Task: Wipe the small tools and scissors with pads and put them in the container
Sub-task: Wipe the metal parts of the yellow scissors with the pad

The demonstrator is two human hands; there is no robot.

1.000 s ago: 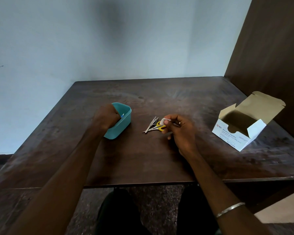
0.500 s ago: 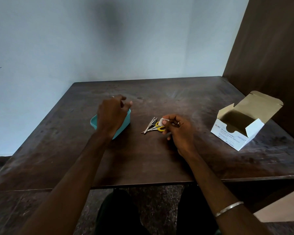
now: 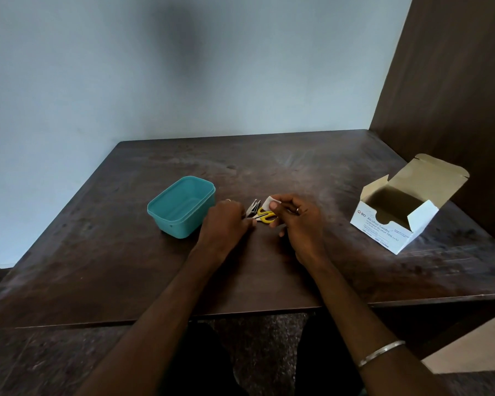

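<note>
The yellow-handled scissors (image 3: 266,216) lie on the dark wooden table (image 3: 297,172) near its middle, touching a small cluster of metal tools (image 3: 252,207) on their far-left side; which tools these are is too small to tell. The right hand (image 3: 297,221) hovers just right of the scissors, its thumb and forefinger pinching a small white pad (image 3: 268,202) held above the handles. The left hand (image 3: 225,224) sits just left of the pile with its fingers curled down at the near tips of the tools; whether it grips one cannot be told, since the fingertips are hidden by the back of the hand. The two hands are close together but not touching.

Left of the left hand stands the teal container (image 3: 180,207), open at the top, just beside the knuckles. Well apart on the right side of the table sits a white box of alcohol swabs (image 3: 395,224), its lid flap raised. A metal bangle (image 3: 380,352) circles the right forearm.
</note>
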